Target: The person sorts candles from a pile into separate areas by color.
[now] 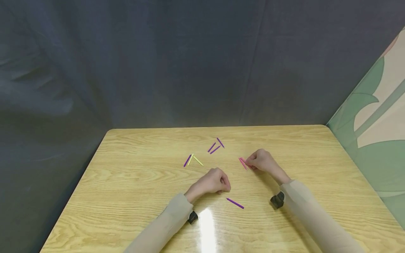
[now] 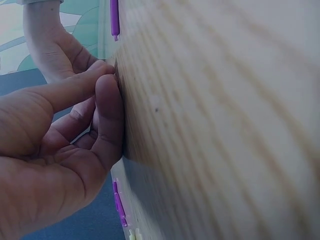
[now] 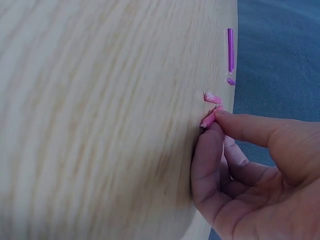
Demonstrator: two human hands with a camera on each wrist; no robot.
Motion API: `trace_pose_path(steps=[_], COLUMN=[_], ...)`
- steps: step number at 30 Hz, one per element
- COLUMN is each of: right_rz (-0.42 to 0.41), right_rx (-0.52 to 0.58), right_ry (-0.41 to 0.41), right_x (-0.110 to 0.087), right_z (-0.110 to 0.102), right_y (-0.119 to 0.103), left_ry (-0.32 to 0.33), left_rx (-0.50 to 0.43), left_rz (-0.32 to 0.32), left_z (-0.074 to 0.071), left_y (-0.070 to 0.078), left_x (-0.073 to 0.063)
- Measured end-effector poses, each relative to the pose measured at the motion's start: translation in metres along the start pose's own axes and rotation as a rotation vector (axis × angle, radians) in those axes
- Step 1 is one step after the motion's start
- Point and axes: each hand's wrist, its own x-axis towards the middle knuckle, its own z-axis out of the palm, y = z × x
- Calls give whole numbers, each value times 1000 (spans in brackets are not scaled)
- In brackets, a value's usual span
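Observation:
My right hand pinches a short pink stick between thumb and forefinger, low over the wooden table. A second pink stick lies right beside it, the two close together at their far ends. My left hand rests low at the tabletop with curled fingers, thumb and forefinger tips together; nothing shows between them in the left wrist view. Nearest to it on the near side is a single purple stick, lying slantwise.
Toward the back lie three purple sticks, one of them this slanted purple stick. Left of them, a purple stick lies beside a yellow stick, with another yellow stick angled away. A dark curtain hangs behind the table.

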Motion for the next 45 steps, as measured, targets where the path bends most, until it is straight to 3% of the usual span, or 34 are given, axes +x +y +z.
trace_pose_path(steps=[7, 24, 45], right_rz=[-13, -37, -43], right_rx=[5, 0, 46], right_ry=[21, 47, 123], right_x=[-2, -5, -10], right_z=[1, 3, 4], right_y=[1, 6, 12], left_ry=[-52, -91, -92], left_rx=[-3, 14, 83], left_rz=[-7, 12, 68], left_z=[-2, -1, 2], left_y=[2, 1, 2], left_x=[-3, -5, -11])
